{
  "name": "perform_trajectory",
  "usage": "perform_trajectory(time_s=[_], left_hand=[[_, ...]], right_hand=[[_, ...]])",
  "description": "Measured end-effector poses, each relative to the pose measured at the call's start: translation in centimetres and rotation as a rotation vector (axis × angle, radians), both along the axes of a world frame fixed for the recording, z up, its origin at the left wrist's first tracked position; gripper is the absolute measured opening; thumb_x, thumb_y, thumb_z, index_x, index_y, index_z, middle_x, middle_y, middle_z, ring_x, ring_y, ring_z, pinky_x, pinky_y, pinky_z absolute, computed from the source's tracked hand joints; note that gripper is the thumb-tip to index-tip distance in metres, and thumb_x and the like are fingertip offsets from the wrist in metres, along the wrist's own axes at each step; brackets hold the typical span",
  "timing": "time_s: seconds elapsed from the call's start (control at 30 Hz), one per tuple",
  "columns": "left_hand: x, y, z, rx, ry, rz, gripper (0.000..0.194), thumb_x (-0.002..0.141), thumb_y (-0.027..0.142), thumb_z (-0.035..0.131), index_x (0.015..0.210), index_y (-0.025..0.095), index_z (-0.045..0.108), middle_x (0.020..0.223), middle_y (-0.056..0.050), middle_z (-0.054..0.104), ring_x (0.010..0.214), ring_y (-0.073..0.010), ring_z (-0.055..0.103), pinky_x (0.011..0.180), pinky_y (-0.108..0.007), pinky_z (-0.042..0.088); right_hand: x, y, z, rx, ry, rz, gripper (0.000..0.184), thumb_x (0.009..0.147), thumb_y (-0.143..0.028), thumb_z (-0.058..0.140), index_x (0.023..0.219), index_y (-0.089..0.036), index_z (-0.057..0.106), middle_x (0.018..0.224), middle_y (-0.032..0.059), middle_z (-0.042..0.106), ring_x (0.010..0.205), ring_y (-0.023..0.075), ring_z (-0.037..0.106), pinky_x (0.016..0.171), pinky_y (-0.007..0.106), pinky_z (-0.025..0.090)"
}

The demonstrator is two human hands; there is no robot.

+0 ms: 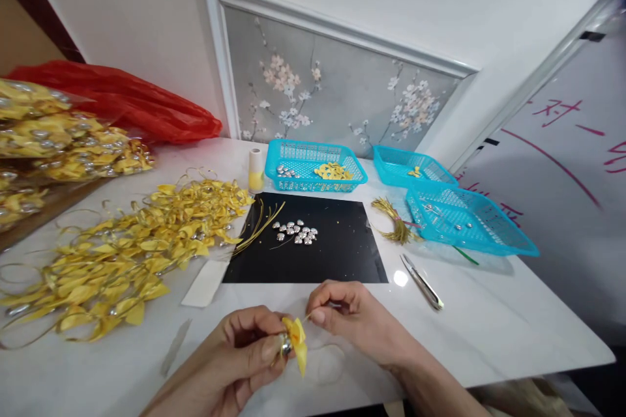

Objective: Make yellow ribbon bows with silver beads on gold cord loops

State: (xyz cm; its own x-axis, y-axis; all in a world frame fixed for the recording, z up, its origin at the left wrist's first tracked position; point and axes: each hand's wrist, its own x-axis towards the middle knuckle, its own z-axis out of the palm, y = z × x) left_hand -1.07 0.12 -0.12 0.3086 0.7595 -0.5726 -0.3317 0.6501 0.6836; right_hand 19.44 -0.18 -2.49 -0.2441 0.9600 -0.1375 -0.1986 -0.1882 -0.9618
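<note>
Near the table's front edge my left hand [252,355] is closed on a yellow ribbon flower [297,339] with a shiny silver bead [285,343] at its base. To its right, my right hand [355,319] pinches a thin gold wire [308,317] that runs to the flower. Beyond both hands lies a black mat [337,260], with several silver beads [297,232] in a loose group on it. Loose gold wires [257,228] cross the mat's left edge. My palms hide part of the bead and wire.
Finished yellow flowers [132,247] heap at left, near a red plastic bag [147,104]. Blue baskets [359,177] line the back and right. A gold wire bundle [394,221], tweezers [421,282], a small roll [255,171] and a white paper piece [205,283] also lie here.
</note>
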Motion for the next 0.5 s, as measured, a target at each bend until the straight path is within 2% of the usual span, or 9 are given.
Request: perform_trajectory(time_s=[0.1, 0.17, 0.3, 0.37, 0.43, 0.5], left_hand=[[-0.1, 0.0, -0.2, 0.027, 0.0, -0.043, 0.03, 0.046, 0.025, 0.099, 0.066, 0.02, 0.077, 0.083, -0.001, 0.077, 0.07, -0.012, 0.069, 0.065, -0.017, 0.058], [0.0, 0.0, -0.2, 0.057, -0.029, -0.095, 0.027, 0.049, 0.026, 0.098, 0.066, 0.02, 0.077, 0.083, -0.001, 0.076, 0.069, -0.0115, 0.069, 0.064, -0.016, 0.056], [0.1, -0.2, 0.0, 0.124, -0.096, -0.202, 0.024, 0.052, 0.026, 0.097, 0.065, 0.019, 0.077, 0.077, -0.001, 0.074, 0.066, -0.0099, 0.065, 0.061, -0.015, 0.052], [0.1, -0.2, 0.2, 0.14, -0.07, -0.203, 0.024, 0.052, 0.027, 0.097, 0.064, 0.02, 0.077, 0.079, -0.001, 0.074, 0.069, -0.011, 0.066, 0.063, -0.017, 0.053], [0.0, -0.3, 0.2, 0.141, -0.026, -0.17, 0.026, 0.05, 0.028, 0.097, 0.065, 0.02, 0.077, 0.081, 0.0, 0.074, 0.071, -0.0121, 0.066, 0.066, -0.019, 0.054], [-0.2, -0.3, 0.2, 0.129, 0.003, -0.136, 0.027, 0.048, 0.027, 0.097, 0.066, 0.021, 0.077, 0.082, 0.0, 0.074, 0.071, -0.0123, 0.066, 0.067, -0.02, 0.055]], right_hand=[[-0.4, 0.0, 0.4, 0.02, 0.044, -0.172, 0.023, 0.072, -0.032, 0.085, 0.067, -0.014, 0.071, 0.077, 0.0, 0.063, 0.066, 0.0078, 0.047, 0.059, 0.019, 0.036], [-0.7, 0.0, 0.6, 0.001, 0.114, -0.262, 0.027, 0.071, -0.034, 0.086, 0.064, -0.015, 0.068, 0.078, 0.0001, 0.063, 0.063, 0.0072, 0.05, 0.053, 0.017, 0.038], [0.4, 0.8, 0.9, -0.015, 0.231, -0.506, 0.028, 0.067, -0.037, 0.086, 0.068, -0.017, 0.067, 0.084, 0.0029, 0.067, 0.079, 0.015, 0.067, 0.048, 0.016, 0.047], [2.6, 1.5, 1.2, 0.04, 0.246, -0.682, 0.023, 0.07, -0.03, 0.085, 0.074, -0.015, 0.068, 0.085, 0.0032, 0.069, 0.078, 0.0137, 0.069, 0.053, 0.017, 0.054], [6.1, 2.0, 2.1, 0.156, 0.234, -0.874, 0.014, 0.077, -0.021, 0.079, 0.077, -0.013, 0.067, 0.081, 0.0001, 0.069, 0.072, 0.0109, 0.068, 0.061, 0.022, 0.059], [10.1, 1.8, 3.5, 0.304, 0.196, -1.057, 0.021, 0.071, -0.01, 0.081, 0.065, -0.015, 0.062, 0.072, -0.005, 0.066, 0.066, 0.0069, 0.066, 0.071, 0.022, 0.061]])
